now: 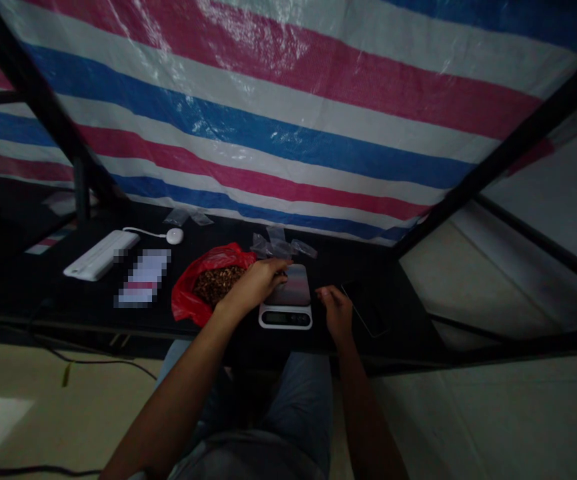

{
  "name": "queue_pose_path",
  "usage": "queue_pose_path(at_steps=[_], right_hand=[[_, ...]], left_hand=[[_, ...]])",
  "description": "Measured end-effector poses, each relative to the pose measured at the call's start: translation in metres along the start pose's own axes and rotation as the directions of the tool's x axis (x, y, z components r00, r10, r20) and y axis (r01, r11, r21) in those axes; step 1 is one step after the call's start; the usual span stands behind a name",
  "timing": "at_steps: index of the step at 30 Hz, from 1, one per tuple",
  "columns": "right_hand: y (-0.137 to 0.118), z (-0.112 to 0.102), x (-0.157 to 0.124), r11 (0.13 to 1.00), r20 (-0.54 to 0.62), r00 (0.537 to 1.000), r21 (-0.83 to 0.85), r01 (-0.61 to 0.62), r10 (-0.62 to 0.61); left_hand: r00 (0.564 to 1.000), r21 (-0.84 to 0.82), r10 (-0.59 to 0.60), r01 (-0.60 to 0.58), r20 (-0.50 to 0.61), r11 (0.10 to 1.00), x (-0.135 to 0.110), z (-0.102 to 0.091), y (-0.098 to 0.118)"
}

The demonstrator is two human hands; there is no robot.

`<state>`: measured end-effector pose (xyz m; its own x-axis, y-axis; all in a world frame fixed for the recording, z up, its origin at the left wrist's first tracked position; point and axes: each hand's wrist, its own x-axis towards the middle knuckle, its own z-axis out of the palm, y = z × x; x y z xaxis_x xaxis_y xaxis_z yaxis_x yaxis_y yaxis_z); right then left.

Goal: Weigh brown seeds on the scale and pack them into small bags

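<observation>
A small digital scale (287, 305) with a shiny steel platform sits at the front of a black table (43, 293). My left hand (255, 283) reaches over the scale's left side, fingers curled together near the platform; what they hold is too small to see. Just left of it lies a red plastic bag (188, 293) open on a heap of small brown pieces (215, 281). My right hand (335, 308) rests to the right of the scale, fingers loosely curled, with nothing visible in it.
Several small clear plastic bags (281, 247) lie behind the scale, two more (188, 217) farther left. A white flat device (101, 255) with a cabled white puck (174, 235) lies at left. A dark phone (365, 310) lies at right. Striped tarpaulin (288, 113) hangs behind.
</observation>
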<state>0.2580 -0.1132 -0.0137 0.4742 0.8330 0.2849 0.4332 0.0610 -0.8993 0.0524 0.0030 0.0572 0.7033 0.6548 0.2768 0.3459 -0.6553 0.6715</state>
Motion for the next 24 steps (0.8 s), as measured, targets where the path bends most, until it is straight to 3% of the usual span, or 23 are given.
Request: queue_pose_path(at_steps=[15, 21, 24], right_hand=[[-0.003, -0.001, -0.001, 1.000, 0.008, 1.000, 0.015, 0.002, -0.002], [0.000, 0.002, -0.002, 1.000, -0.015, 1.000, -0.003, -0.002, 0.002], [0.008, 0.004, 0.016, 0.998, -0.004, 1.000, -0.060, 0.029, -0.029]], left_hand=[[0.975, -0.137, -0.015, -0.016, -0.221, 0.990, -0.005, 0.011, -0.010], [0.953, -0.138, -0.054, 0.012, -0.299, 0.990, -0.023, 0.000, -0.012], [0.948, -0.115, -0.060, 0.025, -0.312, 0.993, -0.036, -0.008, -0.017]])
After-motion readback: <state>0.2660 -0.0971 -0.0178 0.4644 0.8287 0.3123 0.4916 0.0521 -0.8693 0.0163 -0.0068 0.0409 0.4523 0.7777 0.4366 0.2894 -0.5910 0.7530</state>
